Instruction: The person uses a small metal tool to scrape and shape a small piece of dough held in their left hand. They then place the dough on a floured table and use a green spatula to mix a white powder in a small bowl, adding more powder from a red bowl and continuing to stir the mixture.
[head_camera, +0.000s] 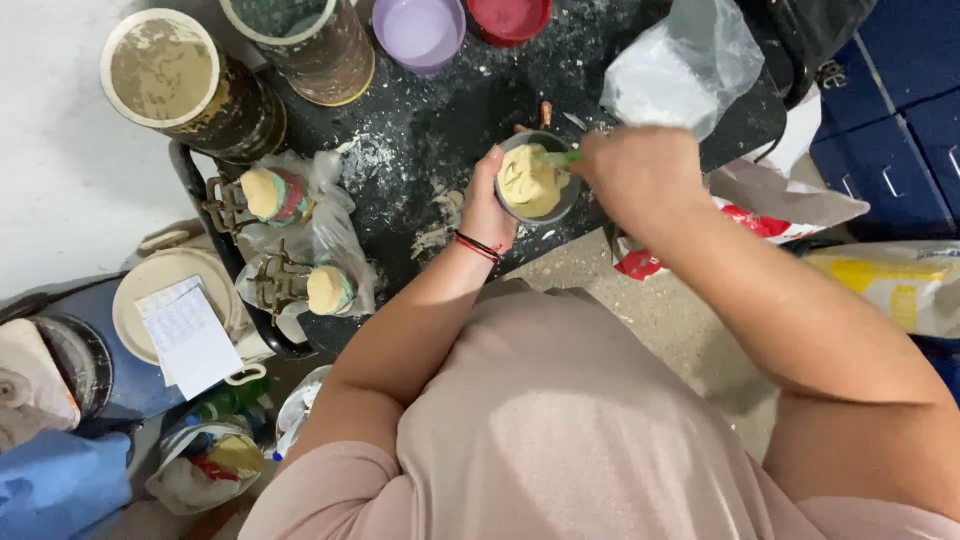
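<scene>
Nearest the camera: the person's chest in a pale pink top is filling the bottom of the view, both bare forearms reaching forward to a black, powder-dusted table (440, 130)
Cup: a small dark rubber cup (538, 180) filled with thick tan paste is sitting near the table's front edge, between the two hands
Left hand: the left hand (487, 205) is cupping the cup's side, fingers curled against its wall; a red cord bracelet (478, 247) is circling the wrist
Right hand: the right hand (640, 175) is closing in a fist on a green-handled tool (560, 158) whose tip is dipping into the paste
Just beyond: a clear plastic bag of white powder (680, 70) is lying behind the right hand
Left of the cup: two brass clamps (270, 240) are gripping tan casts wrapped in plastic
Far edge: a purple bowl (420, 30), a red bowl (510, 15) and two paste-crusted tubs (240, 70) are standing in a row
Risk: the cup is standing close to the table edge, so a hard stroke is likely to tip it or fling paste onto the floor; the paste looks stiff and may be setting
</scene>
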